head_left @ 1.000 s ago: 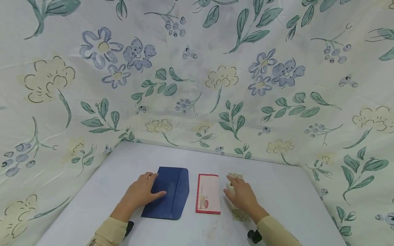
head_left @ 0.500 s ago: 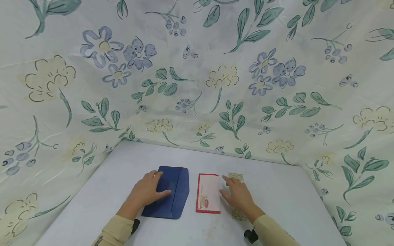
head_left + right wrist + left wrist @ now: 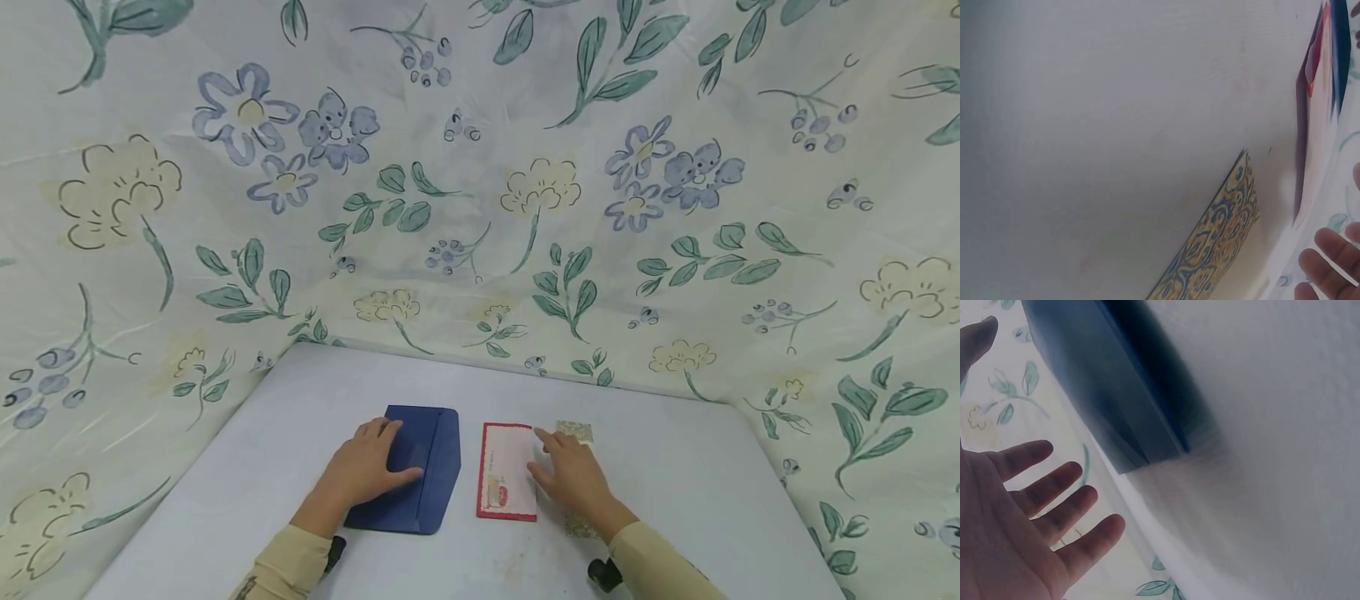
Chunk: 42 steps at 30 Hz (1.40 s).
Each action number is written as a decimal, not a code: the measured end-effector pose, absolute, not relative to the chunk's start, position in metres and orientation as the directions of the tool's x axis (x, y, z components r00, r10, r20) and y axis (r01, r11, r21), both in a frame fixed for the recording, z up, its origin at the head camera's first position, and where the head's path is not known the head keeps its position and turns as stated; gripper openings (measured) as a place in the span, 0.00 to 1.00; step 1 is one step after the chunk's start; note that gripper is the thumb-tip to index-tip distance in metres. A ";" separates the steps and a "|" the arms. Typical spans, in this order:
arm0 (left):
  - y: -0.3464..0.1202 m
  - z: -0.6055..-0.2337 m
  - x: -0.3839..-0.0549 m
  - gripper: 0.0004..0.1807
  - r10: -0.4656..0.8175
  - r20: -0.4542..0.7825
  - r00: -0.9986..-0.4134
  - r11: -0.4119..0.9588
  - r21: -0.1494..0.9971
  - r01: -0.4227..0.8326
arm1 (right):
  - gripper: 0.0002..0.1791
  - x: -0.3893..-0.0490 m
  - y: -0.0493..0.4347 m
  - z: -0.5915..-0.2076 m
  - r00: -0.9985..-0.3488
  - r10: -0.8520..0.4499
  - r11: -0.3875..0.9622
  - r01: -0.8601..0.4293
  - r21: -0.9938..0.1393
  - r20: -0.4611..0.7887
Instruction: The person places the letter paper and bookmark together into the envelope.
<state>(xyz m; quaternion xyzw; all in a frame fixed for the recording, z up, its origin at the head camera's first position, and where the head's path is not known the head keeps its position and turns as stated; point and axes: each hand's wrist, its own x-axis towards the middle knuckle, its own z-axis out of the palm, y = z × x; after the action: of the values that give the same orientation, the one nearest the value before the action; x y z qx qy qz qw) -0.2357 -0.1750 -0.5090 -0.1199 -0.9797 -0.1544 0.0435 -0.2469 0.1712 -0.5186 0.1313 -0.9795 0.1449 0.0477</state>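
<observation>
Presently both hands hover palm-down over a white table (image 3: 675, 508), neither with hold of anything. Left hand (image 3: 360, 467): thumb set well away from the fingers, fingers loosely extended; the left wrist view shows them fanned, with gaps between. Right hand (image 3: 577, 471): similarly relaxed, thumb and index finger apart, the space between them facing the other hand; only a few fingertips reach into the right wrist view.

Dark blue envelope (image 3: 420, 483) lies flat beneath the left hand, which covers part of its outer side. Its tapered flap is on the side toward the right hand, a crease running along it. In the left wrist view the fingers look clear of it.

Pale card (image 3: 512, 458) with a red border lies between the hands, nearer the right; small print and a red mark sit toward its near end. The right index fingertip and thumb tip are at its right edge; whether they touch, cannot tell.

Patterned strip (image 3: 574, 430) lies under the right hand, ornate bands showing beyond the fingers and near the wrist, gold and blue in the right wrist view. Its middle is mostly hidden.

Tan sleeves (image 3: 281, 562) behind both hands, a black device (image 3: 604, 575) below each wrist. Beyond the hands, a floral cloth (image 3: 465, 208) hangs past the table's far edge.
</observation>
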 end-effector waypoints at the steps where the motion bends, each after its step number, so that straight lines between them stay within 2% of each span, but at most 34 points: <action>1: -0.174 -0.509 -0.236 0.51 0.222 0.121 -0.968 0.923 0.293 0.248 | 0.36 -0.247 0.170 -0.519 -0.961 -0.244 0.924 -0.272 -0.270 0.131; 17: -0.157 -0.507 -0.237 0.53 0.213 0.118 -0.970 0.933 0.272 0.237 | 0.37 -0.245 0.159 -0.521 -0.958 -0.255 0.923 -0.281 -0.264 0.130; 42: -0.144 -0.508 -0.235 0.56 0.179 0.035 -0.983 0.940 0.289 0.181 | 0.37 -0.244 0.151 -0.520 -0.950 -0.285 0.914 -0.309 -0.263 0.128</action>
<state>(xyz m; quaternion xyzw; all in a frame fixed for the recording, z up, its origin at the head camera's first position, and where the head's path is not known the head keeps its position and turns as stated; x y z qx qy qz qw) -0.2353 -0.1440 -0.5078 -0.0914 -0.9849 -0.1472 0.0043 -0.2444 0.1509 -0.5205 0.1520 -0.9773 0.1411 0.0435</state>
